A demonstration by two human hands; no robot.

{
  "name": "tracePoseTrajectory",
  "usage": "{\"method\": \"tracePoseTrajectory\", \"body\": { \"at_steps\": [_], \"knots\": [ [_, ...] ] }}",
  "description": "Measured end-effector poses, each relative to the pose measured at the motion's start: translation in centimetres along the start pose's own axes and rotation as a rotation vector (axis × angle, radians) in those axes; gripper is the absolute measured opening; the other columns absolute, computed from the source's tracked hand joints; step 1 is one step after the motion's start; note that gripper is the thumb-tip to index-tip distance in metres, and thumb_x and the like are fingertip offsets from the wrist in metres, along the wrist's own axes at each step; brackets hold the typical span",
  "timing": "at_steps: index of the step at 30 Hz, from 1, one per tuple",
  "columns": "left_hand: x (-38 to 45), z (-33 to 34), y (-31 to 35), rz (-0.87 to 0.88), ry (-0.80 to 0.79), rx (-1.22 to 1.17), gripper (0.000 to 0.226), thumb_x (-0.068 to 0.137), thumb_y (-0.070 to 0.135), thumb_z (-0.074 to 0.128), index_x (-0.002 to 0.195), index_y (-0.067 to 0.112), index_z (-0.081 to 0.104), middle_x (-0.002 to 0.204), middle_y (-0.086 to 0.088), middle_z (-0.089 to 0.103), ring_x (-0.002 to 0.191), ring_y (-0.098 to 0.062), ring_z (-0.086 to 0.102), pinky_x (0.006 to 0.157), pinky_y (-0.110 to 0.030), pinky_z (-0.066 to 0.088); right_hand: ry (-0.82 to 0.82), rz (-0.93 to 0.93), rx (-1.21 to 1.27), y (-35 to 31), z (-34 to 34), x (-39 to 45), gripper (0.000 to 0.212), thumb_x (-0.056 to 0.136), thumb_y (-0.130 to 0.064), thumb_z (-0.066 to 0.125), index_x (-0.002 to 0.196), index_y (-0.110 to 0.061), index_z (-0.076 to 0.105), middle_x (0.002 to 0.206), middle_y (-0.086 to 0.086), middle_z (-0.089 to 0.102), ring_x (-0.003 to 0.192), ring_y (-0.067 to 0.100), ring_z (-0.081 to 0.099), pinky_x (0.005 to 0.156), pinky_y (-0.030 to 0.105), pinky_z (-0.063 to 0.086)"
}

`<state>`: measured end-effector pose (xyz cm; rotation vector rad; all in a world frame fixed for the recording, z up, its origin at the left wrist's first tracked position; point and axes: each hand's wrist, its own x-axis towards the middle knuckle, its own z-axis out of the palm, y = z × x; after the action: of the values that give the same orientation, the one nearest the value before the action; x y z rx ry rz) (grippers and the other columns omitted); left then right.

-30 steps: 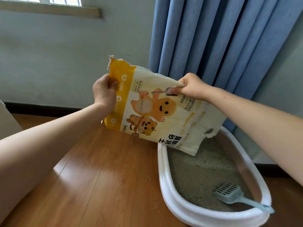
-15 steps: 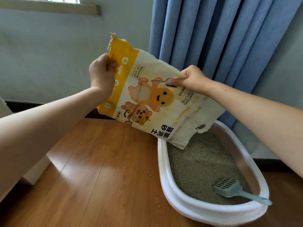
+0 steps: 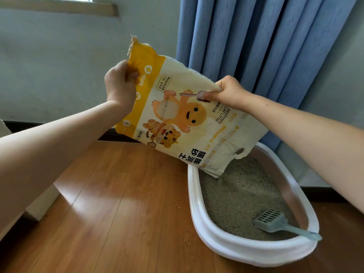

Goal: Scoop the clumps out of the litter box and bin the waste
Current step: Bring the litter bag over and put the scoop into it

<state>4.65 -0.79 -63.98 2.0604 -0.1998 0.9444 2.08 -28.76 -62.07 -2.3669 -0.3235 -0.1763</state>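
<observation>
Both hands, left hand (image 3: 120, 85) and right hand (image 3: 229, 92), are clamped on the upended yellow-and-cream cat litter bag (image 3: 185, 117) mid-frame, its lower end over the white oval litter box (image 3: 246, 251) lower right, with the grey slotted plastic scoop (image 3: 275, 223) lying idle inside, so scooping looks done, binning unclear.

The wooden floor (image 3: 110, 203) carries the white litter box (image 3: 199, 219) and scattered litter grains (image 3: 178, 207).

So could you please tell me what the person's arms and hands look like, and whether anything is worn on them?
Both forearms are bare to the frame's edge, with no sleeves showing. The left hand and right hand wear no gloves, and no rings, watch or bracelets are visible from this view.
</observation>
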Motion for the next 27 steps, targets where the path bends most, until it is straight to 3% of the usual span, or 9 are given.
{"method": "tracePoseTrajectory", "body": {
  "at_steps": [3, 7, 10, 15, 20, 27],
  "knots": [
    [0.0, -0.1, -0.4, -0.002, 0.001, 0.011, 0.015, 0.090, 0.005, 0.049, 0.075, 0.008, 0.049, 0.071, -0.003, 0.046, 0.066, -0.016, 0.036, 0.050, -0.013, 0.027, 0.001, 0.006, -0.005, -0.2, 0.0, 0.1, 0.048, 0.076, -0.045, 0.075, 0.085, 0.002, 0.071, 0.080, 0.012, 0.073, 0.069, 0.021, 0.072, 0.064, 0.034, 0.059],
    [0.0, -0.1, -0.5, -0.013, -0.003, -0.008, 0.014, 0.089, 0.006, 0.049, 0.075, 0.009, 0.048, 0.065, 0.007, 0.041, 0.069, -0.017, 0.037, 0.056, -0.027, 0.030, -0.004, 0.005, -0.009, -0.5, 0.2, 0.2, 0.040, 0.077, -0.045, 0.075, 0.075, -0.005, 0.069, 0.076, 0.009, 0.072, 0.065, 0.017, 0.070, 0.058, 0.027, 0.056],
    [0.1, -0.2, -0.6, -0.009, -0.002, 0.002, 0.014, 0.089, 0.007, 0.049, 0.075, 0.008, 0.048, 0.071, -0.002, 0.046, 0.069, -0.017, 0.037, 0.056, -0.028, 0.029, -0.005, 0.000, -0.006, -0.6, 0.2, 0.1, 0.037, 0.077, -0.044, 0.075, 0.073, -0.008, 0.068, 0.076, 0.007, 0.072, 0.064, 0.015, 0.070, 0.055, 0.022, 0.054],
    [-0.3, -0.5, -1.4, -0.049, -0.003, -0.001, 0.011, 0.089, 0.007, 0.051, 0.078, 0.008, 0.052, 0.077, -0.005, 0.051, 0.070, -0.016, 0.041, 0.057, -0.026, 0.030, -0.017, -0.010, -0.032, -1.0, 0.3, 0.6, 0.036, 0.075, -0.047, 0.075, 0.062, -0.016, 0.064, 0.068, 0.004, 0.070, 0.062, 0.018, 0.070, 0.057, 0.027, 0.052],
    [-1.4, -0.7, -2.5, -0.154, -0.015, -0.036, 0.010, 0.090, 0.007, 0.052, 0.082, 0.009, 0.058, 0.079, -0.002, 0.057, 0.071, -0.015, 0.047, 0.060, -0.024, 0.037, -0.015, -0.013, -0.108, -1.5, 0.7, 1.7, 0.046, 0.072, -0.050, 0.078, 0.051, -0.018, 0.052, 0.054, -0.002, 0.054, 0.056, 0.017, 0.058, 0.058, 0.029, 0.047],
    [-3.3, -0.9, -3.9, -0.319, -0.052, -0.104, 0.012, 0.093, 0.007, 0.051, 0.093, 0.009, 0.063, 0.090, -0.006, 0.066, 0.084, -0.021, 0.061, 0.077, -0.036, 0.053, -0.073, -0.032, -0.203, -2.5, 1.3, 2.3, 0.046, 0.072, -0.049, 0.078, 0.051, -0.017, 0.053, 0.054, -0.002, 0.057, 0.053, 0.016, 0.057, 0.057, 0.029, 0.047]
  ]
}}
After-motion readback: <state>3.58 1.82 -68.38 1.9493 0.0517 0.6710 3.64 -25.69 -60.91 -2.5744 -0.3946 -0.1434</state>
